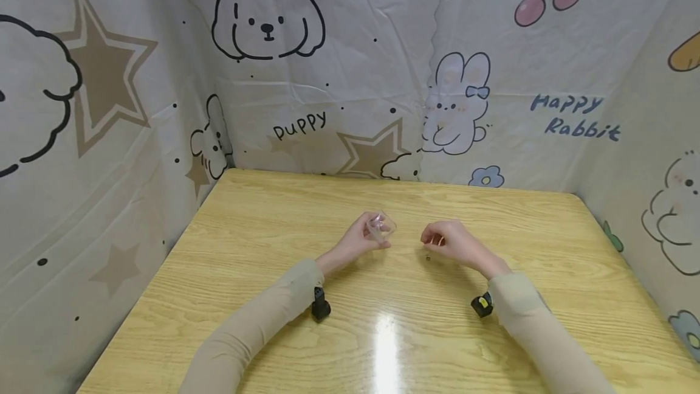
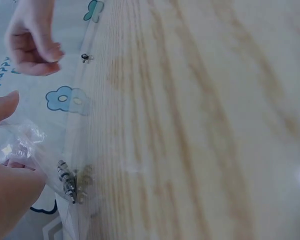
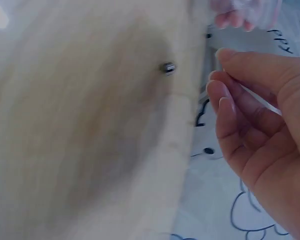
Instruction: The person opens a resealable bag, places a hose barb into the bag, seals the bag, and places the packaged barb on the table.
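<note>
A clear plastic bag [image 1: 381, 227] is pinched by my left hand [image 1: 360, 237] over the middle of the table. Several small metal fittings [image 2: 66, 181] lie in its lower part in the left wrist view. My right hand [image 1: 452, 242] hovers to the right of the bag with its fingers loosely bent and nothing visible between them. On the tabletop just below those fingers sits one small metal piece [image 1: 428, 258]. From the right wrist this metal piece [image 3: 168, 68] appears shiny and short, apart from the fingertips.
The wooden table [image 1: 262, 217] is bounded at the back and sides by a printed curtain [image 1: 339, 78]. A black wrist camera [image 1: 320, 305] is strapped to the left sleeve, another wrist camera [image 1: 482, 305] to the right. Bright light reflects near the table's front.
</note>
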Demonstrator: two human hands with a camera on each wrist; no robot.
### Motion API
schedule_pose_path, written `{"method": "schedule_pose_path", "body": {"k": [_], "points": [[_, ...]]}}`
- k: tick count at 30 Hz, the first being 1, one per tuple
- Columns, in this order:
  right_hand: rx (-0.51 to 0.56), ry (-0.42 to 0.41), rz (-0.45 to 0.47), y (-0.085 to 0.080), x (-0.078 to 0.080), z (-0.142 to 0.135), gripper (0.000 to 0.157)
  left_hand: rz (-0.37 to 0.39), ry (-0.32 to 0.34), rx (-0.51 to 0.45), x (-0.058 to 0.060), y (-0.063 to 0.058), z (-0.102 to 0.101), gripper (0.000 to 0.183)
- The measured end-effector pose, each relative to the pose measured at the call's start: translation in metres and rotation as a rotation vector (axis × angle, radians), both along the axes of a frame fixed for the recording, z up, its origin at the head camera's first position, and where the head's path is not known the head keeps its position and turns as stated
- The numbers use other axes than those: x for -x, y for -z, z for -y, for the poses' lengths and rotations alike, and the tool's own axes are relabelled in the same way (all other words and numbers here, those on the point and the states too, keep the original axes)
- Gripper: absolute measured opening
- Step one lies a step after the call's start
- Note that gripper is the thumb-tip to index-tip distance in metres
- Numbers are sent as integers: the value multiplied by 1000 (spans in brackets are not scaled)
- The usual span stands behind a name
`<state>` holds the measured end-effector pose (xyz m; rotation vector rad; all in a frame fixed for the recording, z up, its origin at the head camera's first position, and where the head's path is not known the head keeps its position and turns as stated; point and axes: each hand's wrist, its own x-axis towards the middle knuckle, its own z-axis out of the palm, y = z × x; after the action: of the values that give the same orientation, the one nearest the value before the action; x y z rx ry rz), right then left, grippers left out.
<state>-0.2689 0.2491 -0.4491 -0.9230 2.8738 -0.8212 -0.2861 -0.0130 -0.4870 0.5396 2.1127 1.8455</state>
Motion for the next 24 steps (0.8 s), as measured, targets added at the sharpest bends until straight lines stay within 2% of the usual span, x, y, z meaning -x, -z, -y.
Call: {"method": "schedule_pose_path", "body": {"k": [5,11,21,24], "points": [[-26,18,44,15,-4,-7,8,0,4,-7,1,1,0,59],[-40,4,59,25,-4,-9,11,3,2,1,2,2,0,62],[-70,9,44,26,-4,-9,1,3,-3,6,0,2,1,61],[-81,21,52,24,-5,-8,4,0,-2,2,0,1,1,60]]}}
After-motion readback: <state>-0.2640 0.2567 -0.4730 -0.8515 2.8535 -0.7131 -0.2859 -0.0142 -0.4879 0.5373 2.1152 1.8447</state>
